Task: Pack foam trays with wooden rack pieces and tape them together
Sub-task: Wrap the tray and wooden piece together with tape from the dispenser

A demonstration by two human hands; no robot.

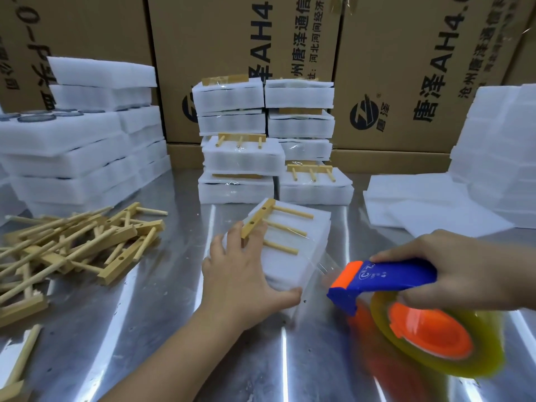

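Taping looks to be the step in hand: a stack of white foam trays (293,256) lies on the steel table (145,329) near the middle of the view, with a three-peg wooden rack piece (269,227) resting on its top face. The left hand (237,274) lies flat over the stack's near-left corner, its fingers spread and fairly straight. The thumb runs along the near edge and the fingertips touch the rack's bar, so the hand presses rather than clenches. The right hand (464,271) is wrapped round the blue handle of a tape dispenser (391,278), just right of the stack. Its yellowish tape roll (435,329) is blurred, and a strip of clear tape (319,268) seems to run from the stack's near-right corner to the orange blade. I judge the next move calls for firm pressure from the left hand while the tape is drawn taut across the pegs or cut at the blade. Loose rack pieces (72,245) are heaped to the left, taped bundles (269,140) are stacked behind, and cardboard cartons (406,68) stand at the back.
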